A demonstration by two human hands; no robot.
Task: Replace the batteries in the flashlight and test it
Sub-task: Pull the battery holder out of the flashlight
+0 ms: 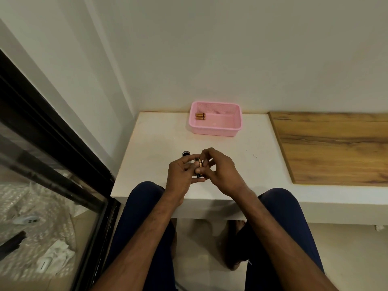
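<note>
My left hand (pixel 182 171) grips a small black holder with copper-and-black batteries (pixel 199 169) in it, just above the white table's near edge. The fingers of my right hand (pixel 218 172) pinch the top of those batteries from the right. A black cylindrical flashlight part (pixel 186 153) stands on the table just behind my left hand, partly hidden by my fingers. Several more copper-topped batteries (pixel 200 116) lie in the back left corner of a pink plastic basket (pixel 235 131) against the wall.
The white table (pixel 151 148) is small, with a wall behind and a wall corner to its left. A wooden board (pixel 336 148) lies on the ledge to the right. A black-framed glass pane (pixel 52 154) stands at the left. My knees are under the table's front edge.
</note>
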